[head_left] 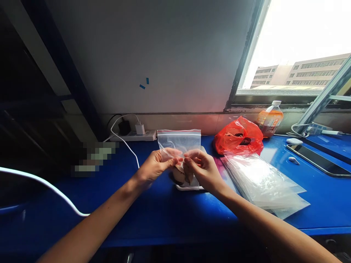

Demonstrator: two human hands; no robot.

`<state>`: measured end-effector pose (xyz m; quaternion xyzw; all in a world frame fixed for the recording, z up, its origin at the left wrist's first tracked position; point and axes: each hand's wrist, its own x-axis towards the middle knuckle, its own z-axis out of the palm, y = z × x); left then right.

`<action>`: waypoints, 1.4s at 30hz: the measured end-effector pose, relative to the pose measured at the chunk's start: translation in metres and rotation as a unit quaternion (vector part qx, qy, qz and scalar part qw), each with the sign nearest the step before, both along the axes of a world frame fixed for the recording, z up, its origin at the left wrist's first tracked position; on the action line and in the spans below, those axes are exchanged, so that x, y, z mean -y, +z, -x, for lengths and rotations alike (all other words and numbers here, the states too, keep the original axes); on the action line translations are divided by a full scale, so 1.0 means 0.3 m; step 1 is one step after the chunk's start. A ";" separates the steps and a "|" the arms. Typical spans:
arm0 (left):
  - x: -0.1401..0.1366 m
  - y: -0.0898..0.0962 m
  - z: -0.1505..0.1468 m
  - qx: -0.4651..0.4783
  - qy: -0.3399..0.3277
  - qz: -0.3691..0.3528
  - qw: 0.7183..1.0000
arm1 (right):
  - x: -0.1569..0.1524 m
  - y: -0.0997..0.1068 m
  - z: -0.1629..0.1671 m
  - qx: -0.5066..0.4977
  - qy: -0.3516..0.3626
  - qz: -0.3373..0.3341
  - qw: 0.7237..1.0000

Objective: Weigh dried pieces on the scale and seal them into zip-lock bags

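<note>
A clear zip-lock bag [179, 138] with a red line along its top edge is held upright between both hands. In its lower part are brownish, pale-edged pieces [179, 175], whose kind I cannot make out. My left hand [161, 162] pinches the bag from the left, thumb towards me and fingers behind the film. From the right, my right hand [201, 166] pinches it the same way, close to the left fingertips. Behind and below the bag, a white tray or scale [189, 188] shows only its rim.
Right of the hands lie stacked clear bags [268, 182]. A red plastic bag [238, 137] holding dark pieces, a drink bottle [271, 118], a phone [319, 160] and an earbud [294, 160] are further right. A power strip [133, 136] with white cables runs along the wall.
</note>
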<state>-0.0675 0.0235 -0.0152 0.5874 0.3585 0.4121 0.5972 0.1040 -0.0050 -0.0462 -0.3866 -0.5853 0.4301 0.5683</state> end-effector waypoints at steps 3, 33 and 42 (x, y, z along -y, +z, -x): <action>0.003 0.008 0.004 -0.018 0.018 -0.058 0.998 | 0.000 0.002 -0.005 0.006 0.000 -0.008 1.000; 0.006 0.038 0.026 -0.059 0.096 -0.150 0.982 | 0.006 0.044 -0.039 -0.015 -0.088 -0.061 0.994; -0.013 0.048 0.035 0.066 0.213 -0.189 0.956 | 0.004 0.024 -0.037 0.121 0.023 -0.013 0.992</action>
